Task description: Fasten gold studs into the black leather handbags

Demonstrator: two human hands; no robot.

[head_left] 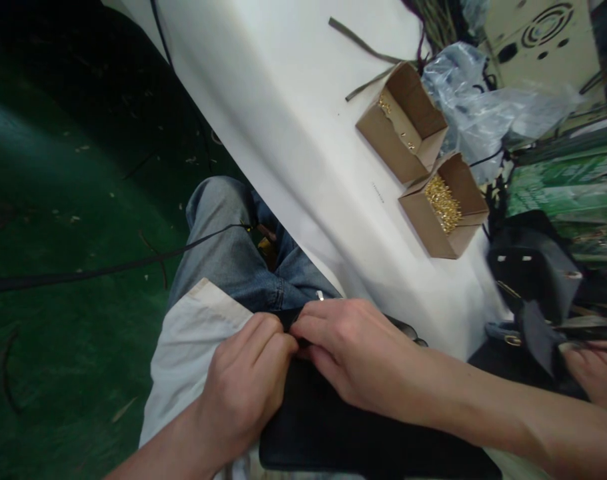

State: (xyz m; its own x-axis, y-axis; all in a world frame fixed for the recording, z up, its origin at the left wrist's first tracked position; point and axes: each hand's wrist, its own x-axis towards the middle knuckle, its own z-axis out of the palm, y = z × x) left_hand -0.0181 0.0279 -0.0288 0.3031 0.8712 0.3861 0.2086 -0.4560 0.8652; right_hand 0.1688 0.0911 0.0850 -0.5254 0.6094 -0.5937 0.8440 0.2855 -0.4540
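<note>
A black bag with a smooth, leather-like surface lies across the lap, its lower part running out of the picture. My left hand is closed on its upper edge, fingers curled tightly. Right beside it, my right hand pinches the same edge, with the fingertips of both hands nearly touching. Whatever small part lies between the fingertips is hidden. A small silvery metal piece shows just above my right hand.
Two cardboard boxes, an upper one and a lower one full of small gold metal pieces, stand on the white table. Clear plastic lies behind. At right, another person's hand is near black bags. A black strap stretches left.
</note>
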